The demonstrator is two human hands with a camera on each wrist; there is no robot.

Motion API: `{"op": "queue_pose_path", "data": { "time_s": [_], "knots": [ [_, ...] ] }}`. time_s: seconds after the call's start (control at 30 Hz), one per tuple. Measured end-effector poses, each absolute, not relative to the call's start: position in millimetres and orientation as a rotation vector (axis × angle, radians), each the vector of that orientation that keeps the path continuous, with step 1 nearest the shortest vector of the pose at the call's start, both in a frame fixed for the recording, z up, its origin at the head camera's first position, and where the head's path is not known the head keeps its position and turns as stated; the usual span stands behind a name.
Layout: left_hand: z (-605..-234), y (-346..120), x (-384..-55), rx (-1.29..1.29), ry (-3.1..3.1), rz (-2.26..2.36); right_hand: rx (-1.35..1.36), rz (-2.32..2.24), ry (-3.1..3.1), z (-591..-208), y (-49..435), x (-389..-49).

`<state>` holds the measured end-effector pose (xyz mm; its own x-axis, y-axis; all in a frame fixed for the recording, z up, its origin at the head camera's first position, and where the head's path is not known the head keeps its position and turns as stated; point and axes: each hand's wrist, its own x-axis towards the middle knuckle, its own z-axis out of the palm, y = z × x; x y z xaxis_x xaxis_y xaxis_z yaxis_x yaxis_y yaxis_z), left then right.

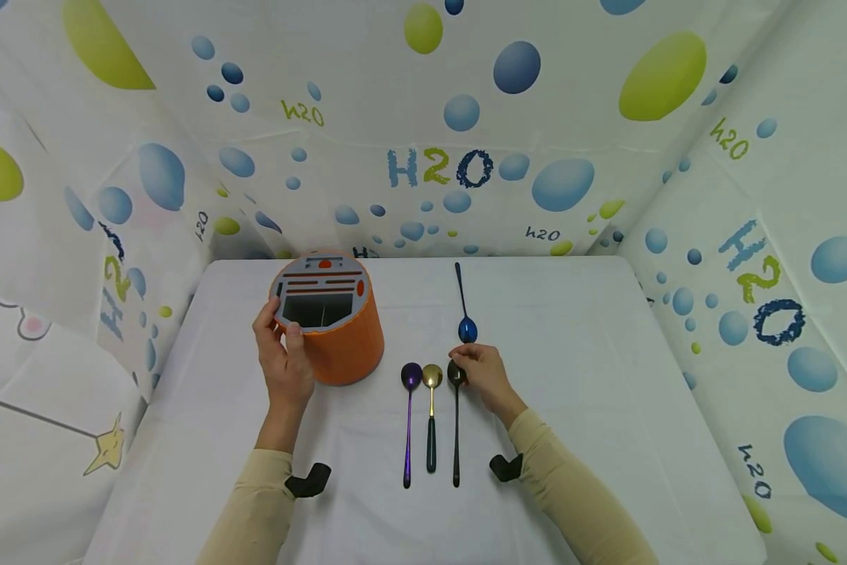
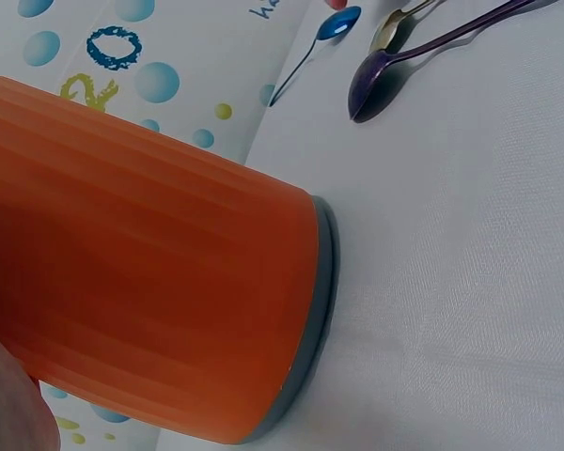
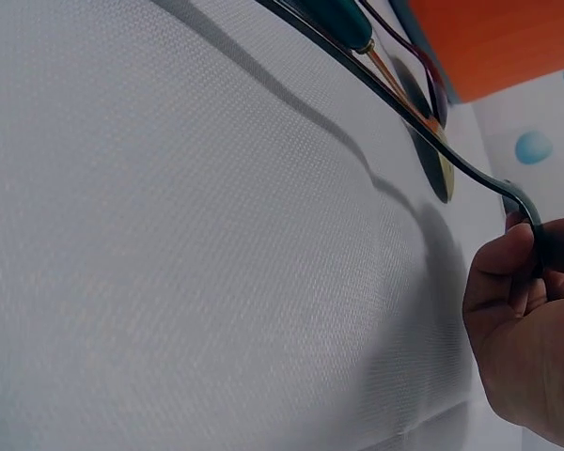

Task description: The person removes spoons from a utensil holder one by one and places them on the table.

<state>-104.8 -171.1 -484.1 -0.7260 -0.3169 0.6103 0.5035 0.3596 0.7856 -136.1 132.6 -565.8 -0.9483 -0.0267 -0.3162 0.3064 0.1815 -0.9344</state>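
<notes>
My left hand [image 1: 286,373] grips the rim of an orange cylindrical utensil holder [image 1: 345,349], its thumb at the front and fingers round the left side. The holder has a grey slotted top and leans slightly toward me; its ribbed wall fills much of the left wrist view. My right hand [image 1: 490,378] pinches a black spoon [image 1: 456,431] at its bowl, the handle pointing toward me. Left of that spoon lie a gold spoon with a dark green handle [image 1: 432,443] and a purple spoon [image 1: 408,428]. Just beyond the right fingers lies a blue spoon [image 1: 468,329], handle pointing away.
A white cloth [image 1: 571,329] covers the table. Curtains printed with blue and green bubbles [image 1: 516,67] hang behind and along both sides. Black wrist mounts [image 1: 308,480] stick out from both sleeves.
</notes>
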Motion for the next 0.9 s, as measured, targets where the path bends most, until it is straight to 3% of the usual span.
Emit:
{"op": "queue_pose_path", "data": {
  "time_s": [0.9],
  "knots": [
    [-480.2,-170.0,-102.3,-0.157,-1.920,-1.422,0.216,-1.815,2.223,-574.5,130.8,-137.0]
  ]
}}
